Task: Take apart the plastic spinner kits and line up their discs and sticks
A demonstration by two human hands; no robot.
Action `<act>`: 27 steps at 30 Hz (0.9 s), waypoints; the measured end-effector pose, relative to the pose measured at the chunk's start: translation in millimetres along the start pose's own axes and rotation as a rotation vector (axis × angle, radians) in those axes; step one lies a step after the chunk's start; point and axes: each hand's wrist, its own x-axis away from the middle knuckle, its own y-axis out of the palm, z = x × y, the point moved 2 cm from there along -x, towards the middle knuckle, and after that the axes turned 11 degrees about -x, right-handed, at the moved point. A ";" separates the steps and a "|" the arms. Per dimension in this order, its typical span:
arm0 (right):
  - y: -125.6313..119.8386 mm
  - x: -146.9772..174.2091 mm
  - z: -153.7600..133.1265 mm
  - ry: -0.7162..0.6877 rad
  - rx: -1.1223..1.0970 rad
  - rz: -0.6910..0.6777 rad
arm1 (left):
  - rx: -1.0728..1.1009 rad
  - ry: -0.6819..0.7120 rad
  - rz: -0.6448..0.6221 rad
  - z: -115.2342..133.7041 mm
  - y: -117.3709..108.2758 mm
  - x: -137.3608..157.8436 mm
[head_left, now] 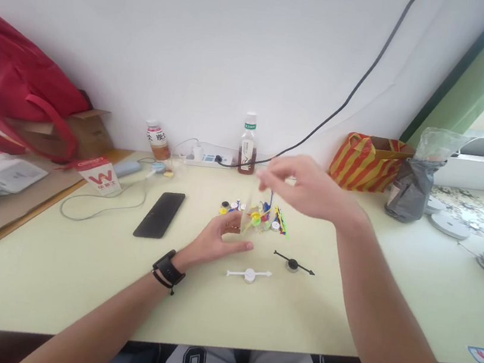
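My right hand [298, 183] is raised over the pile, its thumb and forefinger pinched on the top of what looks like a clear plastic bag [247, 206]. Blur makes the bag's outline hard to follow. Beside its lower part rests my left hand [218, 239], thumb stretched out and apart from the fingers, which are partly hidden. Small colourful plastic parts [275, 226] in yellow, blue, red, green and white lie just beyond the hands. Closer to me are a white arrow spinner [249, 275] and a black arrow spinner [292, 264], both flat on the table.
A black phone [159, 215] lies left of my hands. Behind stand a tea bottle [248, 146], a second bottle [157, 141] and a power strip [213, 159]. A striped bag [363, 165] and grey bag [409, 190] stand right; a red bag [17, 78] is left.
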 end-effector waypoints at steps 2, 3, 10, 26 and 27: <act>1.9 6.9 -0.4 0.001 -0.035 0.081 | 0.002 0.011 -0.017 0.1 1.1 0.2; 4.3 10.5 0.9 0.005 -0.047 0.099 | 0.001 0.011 -0.029 0.7 1.7 0.3; 23.0 24.5 11.7 -0.004 -0.088 0.089 | -0.022 -0.034 -0.125 3.7 8.5 1.9; 35.7 19.8 17.3 -0.051 -0.084 0.105 | -0.011 -0.096 -0.115 2.3 11.4 1.3; 34.8 20.3 17.4 -0.054 -0.035 0.102 | -0.026 -0.104 -0.116 0.5 11.8 1.6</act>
